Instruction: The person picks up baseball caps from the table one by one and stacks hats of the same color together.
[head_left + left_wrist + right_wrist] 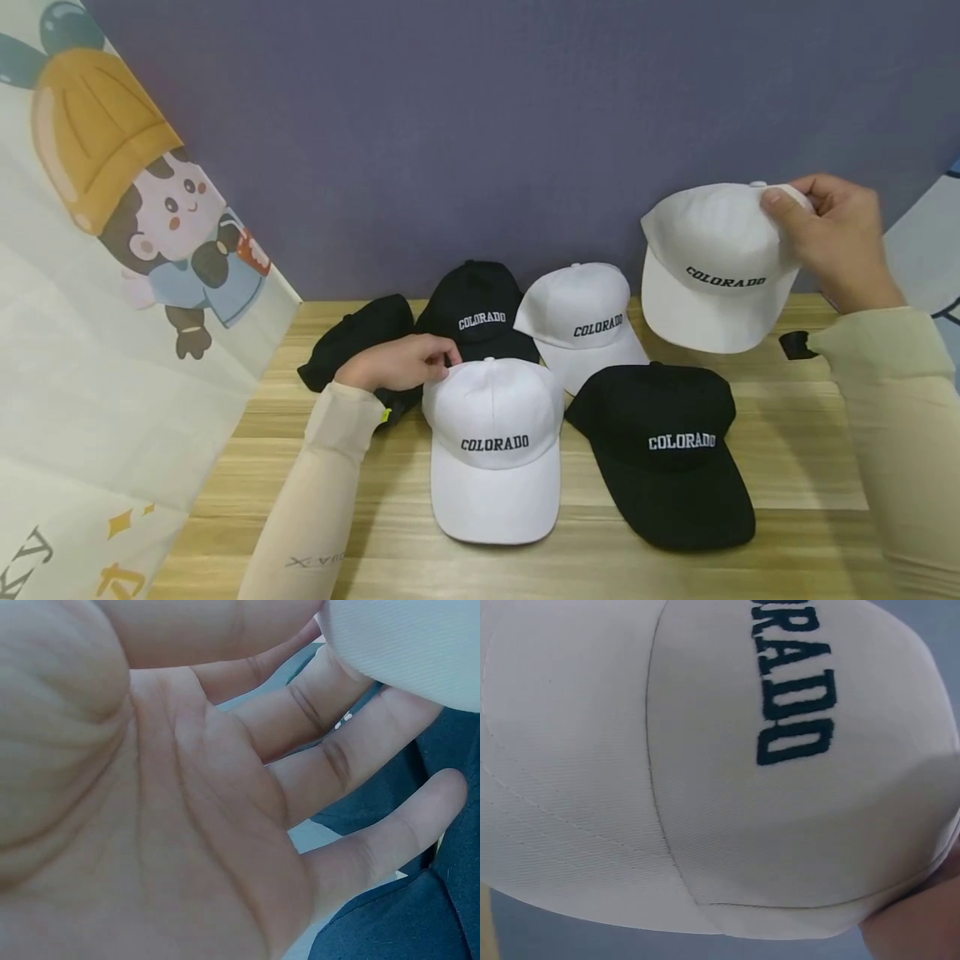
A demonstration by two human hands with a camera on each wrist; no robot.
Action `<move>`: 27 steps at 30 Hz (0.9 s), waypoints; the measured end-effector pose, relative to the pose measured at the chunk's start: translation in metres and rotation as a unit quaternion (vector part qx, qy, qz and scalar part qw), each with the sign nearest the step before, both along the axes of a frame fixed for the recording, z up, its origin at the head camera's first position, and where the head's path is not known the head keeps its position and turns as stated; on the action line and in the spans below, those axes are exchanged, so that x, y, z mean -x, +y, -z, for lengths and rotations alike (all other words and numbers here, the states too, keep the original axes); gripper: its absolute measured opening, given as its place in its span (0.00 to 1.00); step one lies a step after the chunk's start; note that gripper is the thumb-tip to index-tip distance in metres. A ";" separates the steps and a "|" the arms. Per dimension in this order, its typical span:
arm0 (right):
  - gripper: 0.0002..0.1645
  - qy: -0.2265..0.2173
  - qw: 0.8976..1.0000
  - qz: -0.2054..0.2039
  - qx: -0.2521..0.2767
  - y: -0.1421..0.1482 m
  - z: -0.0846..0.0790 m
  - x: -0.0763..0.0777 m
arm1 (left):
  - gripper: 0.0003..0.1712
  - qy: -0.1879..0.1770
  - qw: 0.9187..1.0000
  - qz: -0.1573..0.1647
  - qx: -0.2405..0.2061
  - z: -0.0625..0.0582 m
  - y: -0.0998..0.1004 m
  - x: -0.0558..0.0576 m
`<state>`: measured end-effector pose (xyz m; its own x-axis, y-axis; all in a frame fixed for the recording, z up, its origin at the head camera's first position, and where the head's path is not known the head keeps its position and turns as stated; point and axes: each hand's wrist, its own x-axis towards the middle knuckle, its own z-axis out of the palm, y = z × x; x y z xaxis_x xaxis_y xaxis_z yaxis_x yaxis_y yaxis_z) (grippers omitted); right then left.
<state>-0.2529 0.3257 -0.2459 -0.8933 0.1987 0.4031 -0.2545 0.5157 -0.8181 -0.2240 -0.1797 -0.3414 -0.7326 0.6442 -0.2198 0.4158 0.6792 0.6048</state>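
Observation:
My right hand (840, 237) pinches the crown of a white cap (720, 250), thumb on its front, and holds it raised at the back right. Black COLORADO lettering faces me; in the right wrist view this white cap (727, 802) fills most of the picture. At the front middle, my left hand (401, 362) pinches the upper left of another white COLORADO cap (495, 425) between thumb and fingers. The left wrist view has its white fabric (412, 652) at the fingertips, the other fingers spread loosely over dark cloth.
Behind the left hand lies a black cap (367, 329) turned sideways. A black COLORADO cap (472, 300) and a white one (581, 312) stand along the grey-blue wall (480, 125). Another black cap (660, 450) sits front right on the wooden table (810, 467).

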 end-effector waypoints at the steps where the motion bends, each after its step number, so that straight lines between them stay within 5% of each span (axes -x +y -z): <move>1: 0.22 0.002 1.000 0.000 0.001 -0.003 -0.003 -0.002 | 0.08 0.000 1.000 -0.001 0.000 0.000 0.000 0.000; 7: 0.20 0.033 0.998 -0.027 0.045 -0.022 -0.017 -0.013 | 0.08 -0.002 1.000 -0.002 -0.002 -0.002 0.001 -0.001; 14: 0.20 0.038 0.973 -0.129 0.189 -0.057 -0.027 -0.035 | 0.08 -0.003 1.000 -0.008 -0.004 -0.001 0.001 -0.001; 22: 0.21 0.011 0.975 -0.175 0.138 -0.105 -0.024 -0.056 | 0.08 -0.009 1.000 -0.023 -0.012 -0.001 0.000 -0.002; 27: 0.20 0.003 0.978 -0.187 0.093 -0.125 -0.021 -0.065 | 0.11 0.016 0.999 -0.030 -0.038 -0.003 0.002 -0.003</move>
